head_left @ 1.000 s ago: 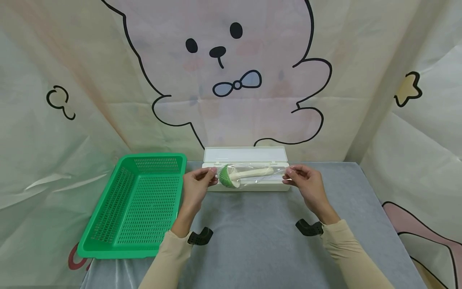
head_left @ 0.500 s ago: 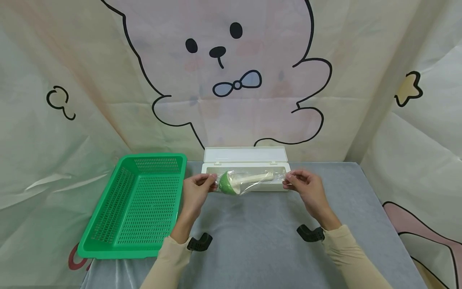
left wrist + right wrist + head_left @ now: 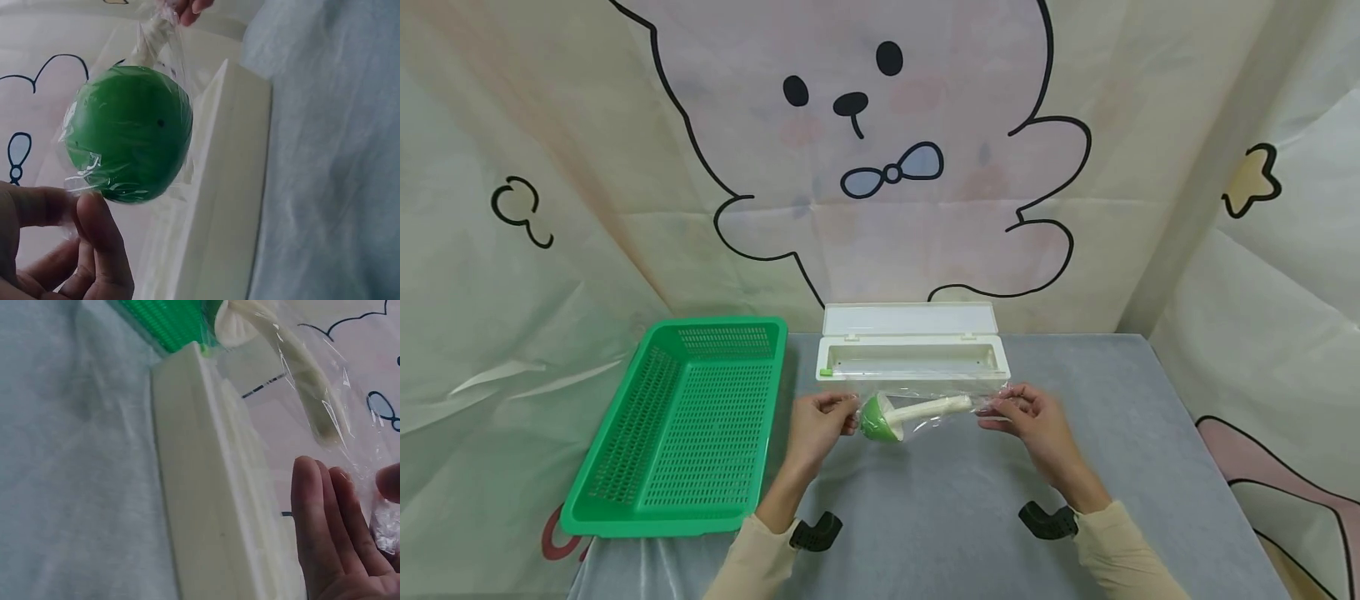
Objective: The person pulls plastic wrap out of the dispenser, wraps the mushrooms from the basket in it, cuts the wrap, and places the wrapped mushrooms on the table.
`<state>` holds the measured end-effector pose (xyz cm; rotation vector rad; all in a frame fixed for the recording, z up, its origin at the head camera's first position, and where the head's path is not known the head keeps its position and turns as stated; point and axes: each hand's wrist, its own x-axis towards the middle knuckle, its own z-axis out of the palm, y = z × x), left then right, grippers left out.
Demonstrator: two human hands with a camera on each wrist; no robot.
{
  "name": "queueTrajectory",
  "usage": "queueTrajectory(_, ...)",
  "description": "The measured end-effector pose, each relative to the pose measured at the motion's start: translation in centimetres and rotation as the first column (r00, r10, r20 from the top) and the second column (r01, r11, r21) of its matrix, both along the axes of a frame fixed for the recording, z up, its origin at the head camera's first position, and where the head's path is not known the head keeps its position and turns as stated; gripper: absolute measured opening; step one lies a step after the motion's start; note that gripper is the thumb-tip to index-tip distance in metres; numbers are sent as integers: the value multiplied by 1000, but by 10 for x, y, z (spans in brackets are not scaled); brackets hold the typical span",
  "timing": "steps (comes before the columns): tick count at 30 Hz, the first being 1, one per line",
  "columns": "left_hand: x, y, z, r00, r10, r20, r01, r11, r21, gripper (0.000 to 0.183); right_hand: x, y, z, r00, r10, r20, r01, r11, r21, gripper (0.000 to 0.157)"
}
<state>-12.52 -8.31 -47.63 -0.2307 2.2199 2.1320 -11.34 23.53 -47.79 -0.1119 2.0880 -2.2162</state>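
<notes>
A mushroom-shaped thing (image 3: 932,408) with a round green cap and a long pale stem lies level inside clear plastic film. Both hands hold it up in front of an open white box. The left hand (image 3: 822,429) pinches the film at the cap end; its thumb and finger show just below the green cap (image 3: 131,134) in the left wrist view. At the stem end, the right hand (image 3: 1030,429) pinches gathered film. In the right wrist view the stem (image 3: 312,394) hangs above that hand's extended fingers, and crumpled film (image 3: 384,528) sits near the thumb.
Behind the hands, the long white box (image 3: 917,386) has its lid (image 3: 910,319) raised and a small green piece (image 3: 826,372) at its front left. A green perforated basket (image 3: 707,433) stands left on the grey cloth-covered table (image 3: 955,517). A printed curtain (image 3: 925,233) hangs behind.
Both hands have drawn the film-wrapped mushroom-shaped thing from over the box toward the person, so more of the box's inside shows. The grip at both ends stays the same.
</notes>
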Motion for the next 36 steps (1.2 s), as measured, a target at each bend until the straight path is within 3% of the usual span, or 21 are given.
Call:
queueTrajectory(5, 5, 4, -11, 999, -12, 48, 11, 1000, 13, 21, 7, -6, -19, 998, -11, 67, 10, 1000, 4, 24)
queueTrajectory(8, 5, 6, -17, 997, -9, 83, 6, 1000, 31, 23, 9, -11, -27, 997, -27, 70, 22, 997, 71, 30)
queueTrajectory(12, 5, 9, -25, 990, -7, 144, 1, 999, 46, 27, 8, -19, -35, 995, -80, 62, 70, 988, 140, 39)
queueTrajectory(16, 6, 10, -31, 987, -10, 159, 4, 999, 38, 30, 4, -26, -39, 986, -136, 93, 124, 984, 126, 41)
queueTrajectory(21, 7, 12, -38, 996, -70, 56, 74, 995, -74, 36, 0, -30, -44, 976, -153, 157, 140, 986, 92, 36)
queueTrajectory(26, 10, 17, -47, 984, -175, -37, 168, 977, -132, 57, -5, -33, -51, 961, -169, 221, 161, 986, 50, 26)
queueTrajectory(32, 12, 25, -58, 980, -170, -104, 147, 970, -196, 68, -6, -37, -54, 951, -175, 253, 157, 983, 91, 31)
queueTrajectory(36, 11, 28, -59, 972, -190, -141, 144, 948, -284, 77, -7, -37, -54, 950, -125, 285, 123, 992, 22, 40)
